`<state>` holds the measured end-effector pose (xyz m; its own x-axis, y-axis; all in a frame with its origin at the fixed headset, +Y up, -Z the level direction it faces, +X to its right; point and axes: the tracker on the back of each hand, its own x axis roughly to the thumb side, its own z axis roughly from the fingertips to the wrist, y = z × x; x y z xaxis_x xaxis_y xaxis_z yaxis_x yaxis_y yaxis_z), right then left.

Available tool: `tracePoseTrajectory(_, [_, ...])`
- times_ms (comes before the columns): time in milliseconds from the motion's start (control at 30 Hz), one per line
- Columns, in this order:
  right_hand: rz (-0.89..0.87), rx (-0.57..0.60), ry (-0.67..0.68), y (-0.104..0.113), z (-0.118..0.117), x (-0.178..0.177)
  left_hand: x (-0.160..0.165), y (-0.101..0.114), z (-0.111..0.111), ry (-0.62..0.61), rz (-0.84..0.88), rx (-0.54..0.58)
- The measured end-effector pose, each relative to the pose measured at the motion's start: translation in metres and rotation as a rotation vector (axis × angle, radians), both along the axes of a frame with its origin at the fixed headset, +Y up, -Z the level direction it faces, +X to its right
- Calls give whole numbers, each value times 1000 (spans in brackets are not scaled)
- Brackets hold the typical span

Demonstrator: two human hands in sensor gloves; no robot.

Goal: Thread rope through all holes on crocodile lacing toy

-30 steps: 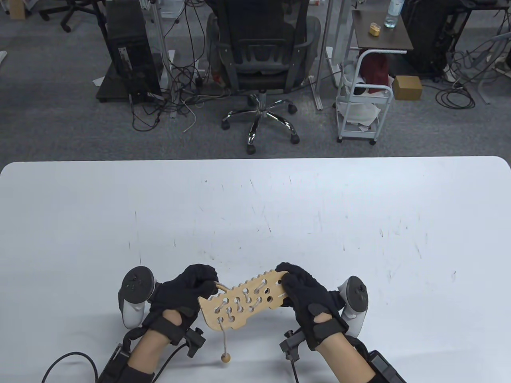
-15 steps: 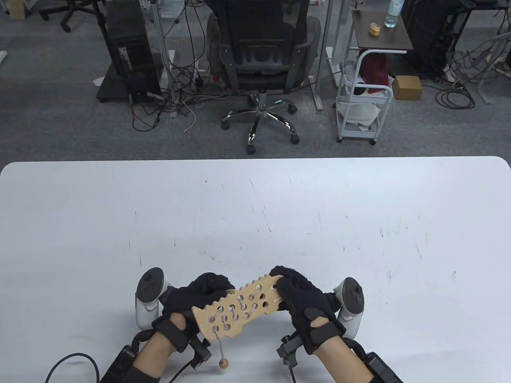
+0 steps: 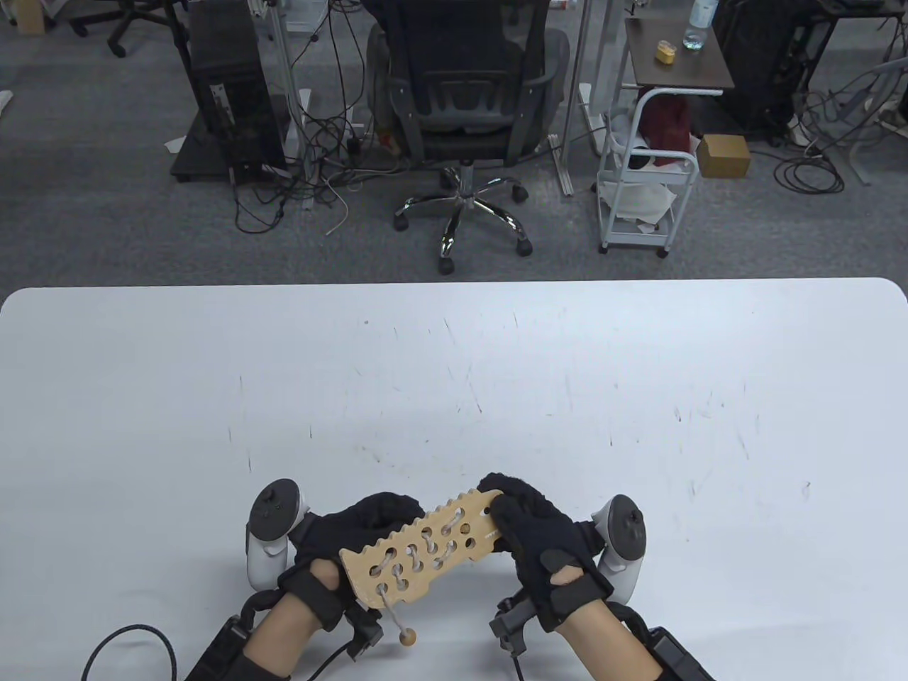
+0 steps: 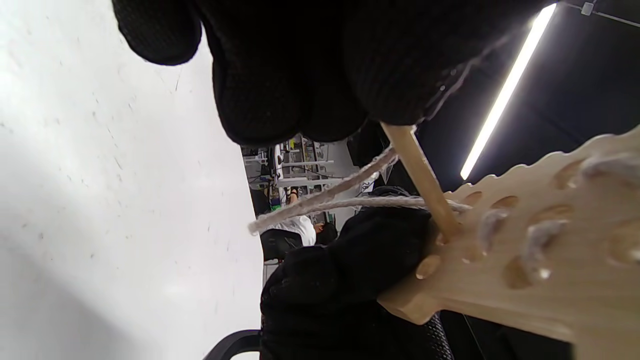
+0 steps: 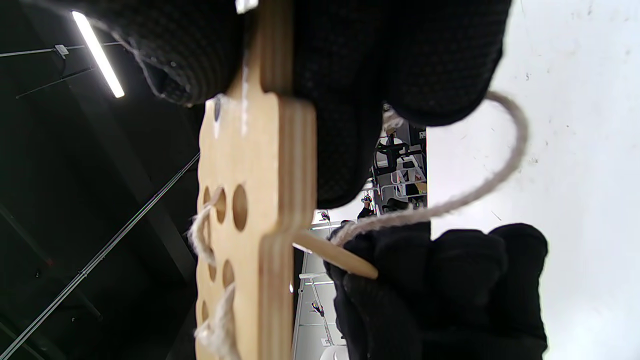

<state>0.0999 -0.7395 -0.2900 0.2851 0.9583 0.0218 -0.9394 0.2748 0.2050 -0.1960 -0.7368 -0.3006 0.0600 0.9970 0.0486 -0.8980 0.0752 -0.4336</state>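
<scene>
The wooden crocodile lacing board [image 3: 418, 550] is held tilted above the table's near edge. Rope runs through several of its holes. My right hand [image 3: 521, 521] grips its right end, thumb on top. My left hand [image 3: 376, 518] is behind and under the left half. In the left wrist view my fingers [image 4: 300, 75] pinch the wooden needle [image 4: 420, 175], whose tip sits in a hole on the board's underside [image 4: 525, 270]. The rope [image 4: 340, 197] trails off from the needle. From the right wrist view, the needle [image 5: 332, 255] sticks out of the board [image 5: 255, 200] and the rope [image 5: 500, 165] loops beside it. A wooden bead [image 3: 407, 636] hangs below.
The white table [image 3: 454, 390] stretches far ahead of the hands. A black cable [image 3: 128, 638] lies on it by my left forearm. Beyond the far edge stand an office chair [image 3: 461, 92] and a small cart [image 3: 645, 177].
My left hand moved right and slipped under the board with the needle, which earlier showed above the top edge. The board dropped slightly and the bead swung right.
</scene>
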Motion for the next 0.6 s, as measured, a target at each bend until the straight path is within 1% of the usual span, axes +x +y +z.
tracePoseTrajectory(133, [37, 9, 3, -1, 0, -3, 5, 4, 3, -17, -9, 32])
tracePoseTrajectory(600, [98, 34, -47, -1, -2, 1, 15, 1, 6, -155, 146, -47])
